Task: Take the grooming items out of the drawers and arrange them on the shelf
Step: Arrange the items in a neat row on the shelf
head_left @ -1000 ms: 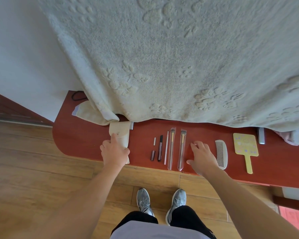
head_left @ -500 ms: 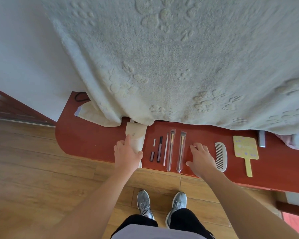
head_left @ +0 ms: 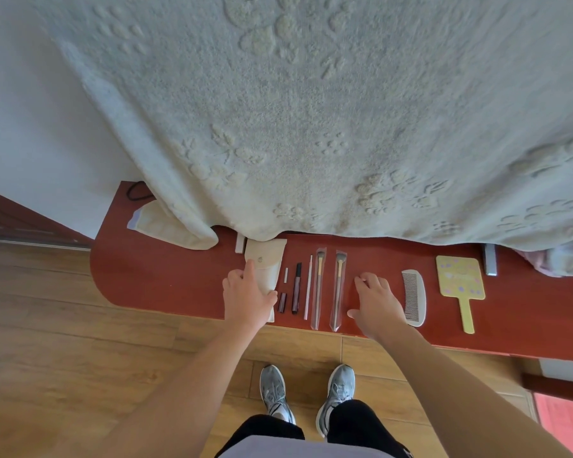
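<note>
Left hand (head_left: 247, 300) lies on the lower half of the cream pouch (head_left: 265, 259), index finger along it, thumb spread at its 3 o'clock edge. It is pressing, with no clear pinch. Right hand (head_left: 376, 300) is released, fingertips on the red shelf (head_left: 166, 276), grasping nothing.

The pouch sits at the 9 o'clock end of the laid-out row, long axis running 12 to 6, just beside a small dark cap (head_left: 282, 302) and a dark pencil (head_left: 296, 287).

**Handling:**
- The pouch looks like soft, light fabric. It is likely to bunch if pushed from one end, so a flat palm works for sliding it and a pinch at both long edges for lifting.
- The two sleeved brushes (head_left: 319, 285) at 3 o'clock of the pencil have glossy wrap that is probably slippery, so the stiff handle end is the place to take hold.
- The comb (head_left: 414, 297) and hand mirror (head_left: 458, 282), at 3 o'clock of the right hand, look rigid. The mirror is likely fragile and is best held by its handle.

**Hidden or unclear:**
- The hanging blanket (head_left: 311, 127) covers the back of the shelf and meets the pouch's 12 o'clock edge.
- The pouch contents are unseen, and the left hand covers its lower part.
- No drawers are in view.
- The thin white stick (head_left: 308, 285) is too small to identify.
- The grey bar (head_left: 490, 262) at 1 o'clock of the mirror is partly under the blanket.
</note>
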{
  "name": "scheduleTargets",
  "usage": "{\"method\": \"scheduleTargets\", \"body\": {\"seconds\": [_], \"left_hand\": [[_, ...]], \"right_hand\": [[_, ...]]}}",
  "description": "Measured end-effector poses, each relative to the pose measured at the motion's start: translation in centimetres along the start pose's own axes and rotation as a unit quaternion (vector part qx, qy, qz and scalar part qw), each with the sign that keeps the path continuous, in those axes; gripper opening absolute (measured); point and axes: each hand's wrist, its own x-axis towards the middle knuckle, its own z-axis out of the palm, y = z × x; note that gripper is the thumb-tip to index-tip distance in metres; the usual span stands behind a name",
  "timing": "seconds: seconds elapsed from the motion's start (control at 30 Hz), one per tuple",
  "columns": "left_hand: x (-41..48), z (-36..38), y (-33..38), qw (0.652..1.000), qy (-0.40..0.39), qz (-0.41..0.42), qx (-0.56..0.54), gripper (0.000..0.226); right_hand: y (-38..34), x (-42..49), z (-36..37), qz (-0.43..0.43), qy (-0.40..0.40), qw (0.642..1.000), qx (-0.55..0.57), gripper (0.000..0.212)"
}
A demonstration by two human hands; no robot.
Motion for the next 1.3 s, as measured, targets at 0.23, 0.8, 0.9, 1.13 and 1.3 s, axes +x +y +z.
{"method": "scheduleTargets", "body": {"seconds": [0.23,0.8,0.9,1.13,1.3], "left_hand": [[0.3,0.6,-0.5,1.0,0.007,0.011,0.021,0.087],[0.6,1.2,-1.0,0.999,0.014,0.013,0.039,0.085],[0.6,1.2,-1.0,0.999,0.017,0.016,0.043,0.085],[0.7,0.9,-1.2,0.998,0.006,0.018,0.056,0.082],[0.7,0.5,-0.9,0.998,0.005,0.03,0.058,0.07]], "right_hand": [[0.0,0.1,0.0,-0.001,0.0,1.0,-0.002,0.077],[0.1,0.0,0.0,-0.006,-0.006,1.0,-0.018,0.077],[0.1,0.0,0.0,-0.007,-0.005,1.0,-0.015,0.077],[0.2,0.0,0.1,-0.008,-0.002,1.0,-0.01,0.077],[0.1,0.0,0.1,-0.007,-0.002,1.0,-0.009,0.076]]}}
